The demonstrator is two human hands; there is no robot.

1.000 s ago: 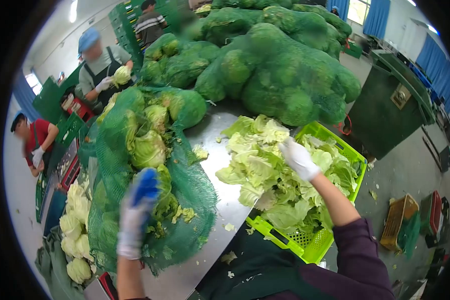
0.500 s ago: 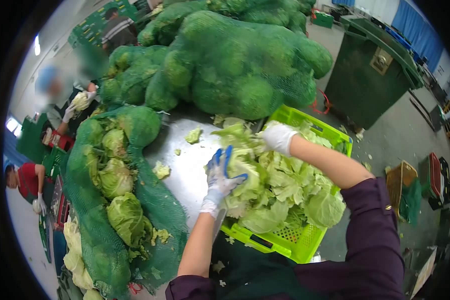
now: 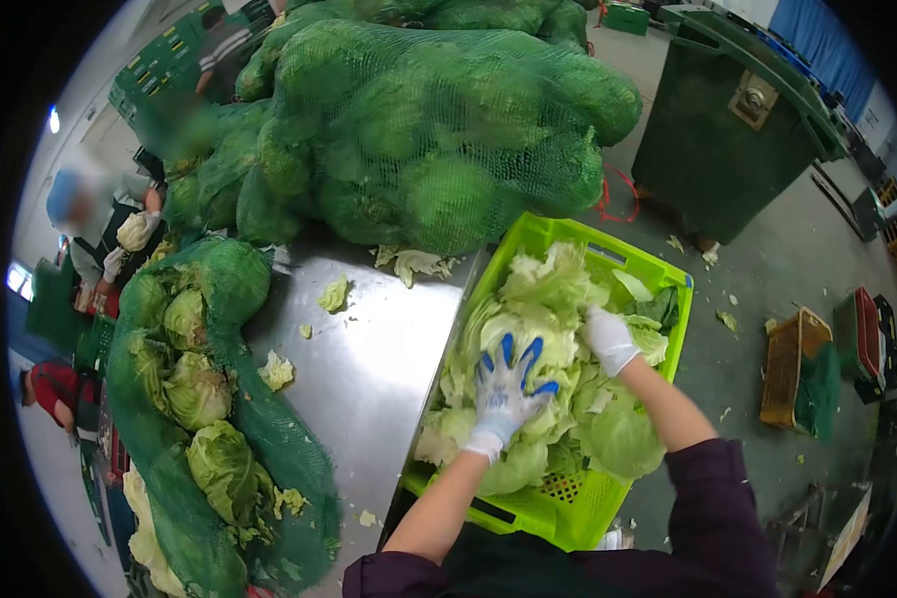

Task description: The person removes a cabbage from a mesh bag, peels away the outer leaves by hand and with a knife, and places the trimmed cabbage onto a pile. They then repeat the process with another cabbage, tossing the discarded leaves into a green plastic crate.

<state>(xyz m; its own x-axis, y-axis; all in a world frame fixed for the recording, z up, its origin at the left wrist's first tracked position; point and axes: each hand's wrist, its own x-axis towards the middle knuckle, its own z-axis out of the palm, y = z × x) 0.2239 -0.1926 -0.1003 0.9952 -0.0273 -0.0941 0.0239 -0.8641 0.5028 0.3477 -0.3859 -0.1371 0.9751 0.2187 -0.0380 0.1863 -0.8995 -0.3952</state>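
A lime-green crate holds a heap of pale green cabbage leaves. My left hand, in a white glove with blue fingertips, lies on the leaves with its fingers spread. At the right part of the heap is my right hand in a white glove; its fingers go in among the leaves and are mostly hidden. Left of the crate, a metal table bears loose leaf scraps. An opened green net bag with several cabbages lies on the table's left side.
Full net bags of cabbages are piled at the back. A dark green bin stands at the back right. An orange basket is on the floor at right. Two co-workers are at left, and another person is at the upper left.
Both hands and the leaves near them have moved right, off the table's edge and into the crate. The view has shifted, so the bags and table appear further left.
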